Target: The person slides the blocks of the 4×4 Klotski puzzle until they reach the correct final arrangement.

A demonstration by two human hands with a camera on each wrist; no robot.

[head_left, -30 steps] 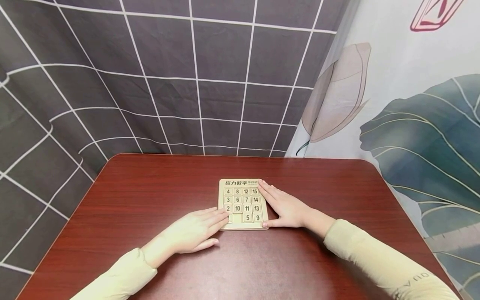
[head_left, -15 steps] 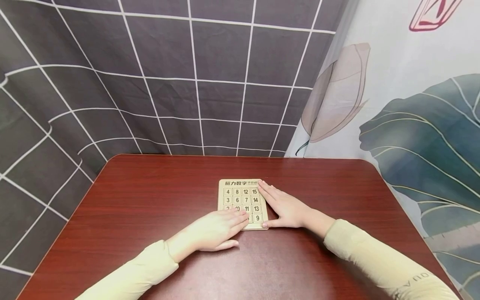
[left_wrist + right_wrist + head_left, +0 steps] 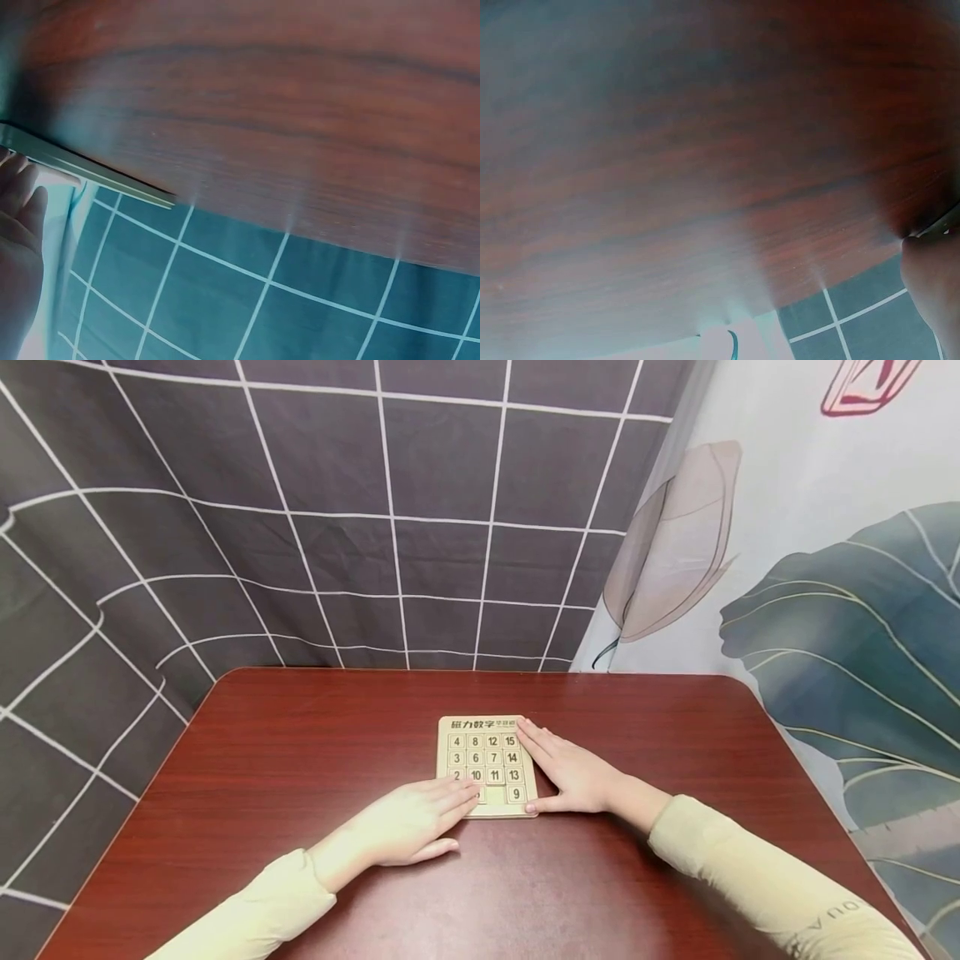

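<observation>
A pale sliding number puzzle [image 3: 483, 812] lies flat on the table, with rows of numbered square tiles. My left hand [image 3: 412, 821] reaches over its lower left corner, fingers straight and side by side. Its fingertips rest on the tile marked 5 [image 3: 477, 795], partly covering it. Just right of that tile is a vacant slot [image 3: 496, 795], then the 9 tile [image 3: 515, 794]. Straight fingers of my right hand [image 3: 577, 778] lie along the board's right edge, the thumb touching its lower right corner. The left wrist view shows the board's edge [image 3: 90, 169] beside the left fingers.
The reddish-brown wooden table [image 3: 300, 735] extends on all sides of the board. Behind it hangs a dark curtain with a white grid [image 3: 442, 560]. To the right is a pale curtain with leaf prints [image 3: 847, 627].
My left hand went right across the bottom row, then drew back left. The 5 tile slid one slot left, so the gap is now to its right. My right hand stayed put.
</observation>
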